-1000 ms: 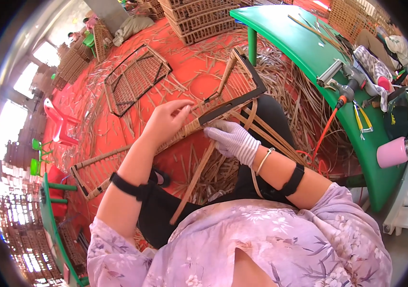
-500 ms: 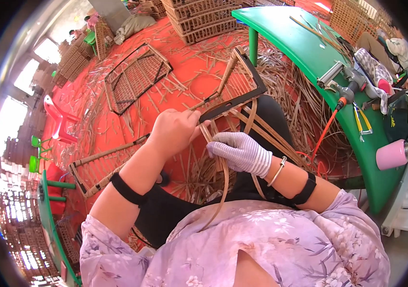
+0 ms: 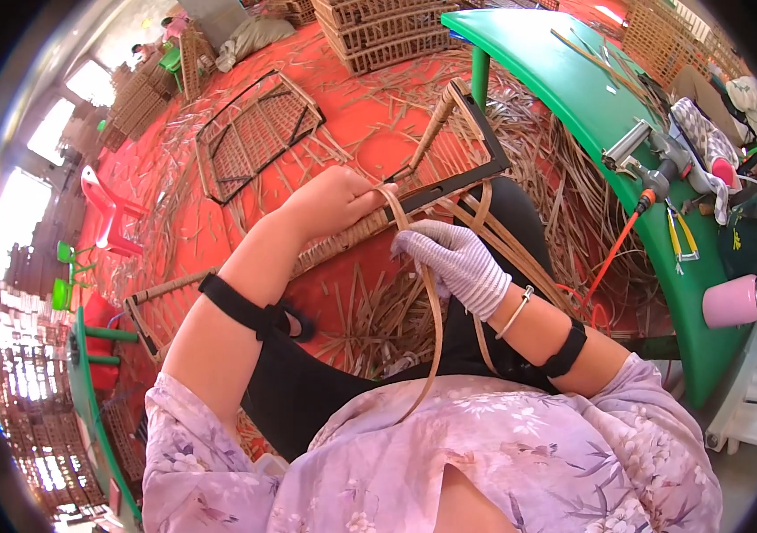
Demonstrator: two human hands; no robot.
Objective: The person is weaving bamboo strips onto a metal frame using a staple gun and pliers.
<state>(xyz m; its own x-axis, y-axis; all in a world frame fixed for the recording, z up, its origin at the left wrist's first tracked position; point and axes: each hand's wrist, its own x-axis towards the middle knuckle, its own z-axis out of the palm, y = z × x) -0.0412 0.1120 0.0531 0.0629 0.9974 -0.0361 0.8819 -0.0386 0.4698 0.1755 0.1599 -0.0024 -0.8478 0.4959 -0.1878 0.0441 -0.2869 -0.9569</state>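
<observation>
A long frame of dark metal and woven rattan [image 3: 436, 190] lies slanted across my lap, its upright corner at the far right. My bare left hand [image 3: 332, 202] is closed at the frame's wrapped edge, its fingertips on a flat rattan strip [image 3: 435, 338] that bends over the bar. In a striped white glove, my right hand [image 3: 455, 263] pinches the same strip just below the bar. The strip's tail hangs down to my shirt. Several more strips [image 3: 507, 249] hang from the frame beside my right hand. My left fingertips are partly hidden by the strip.
A second woven frame [image 3: 258, 133] lies on the red floor amid rattan scraps. On the green table [image 3: 565, 84] at right are a power tool [image 3: 662, 173], yellow-handled pliers [image 3: 682, 235] and a pink bottle [image 3: 735, 302]. Stacked baskets [image 3: 387, 35] and a red chair [image 3: 110, 213] stand farther off.
My left hand has moved up and farther away, and the strip now loops up over the bar to its fingertips. My right hand has shifted slightly right, still gripping the strip.
</observation>
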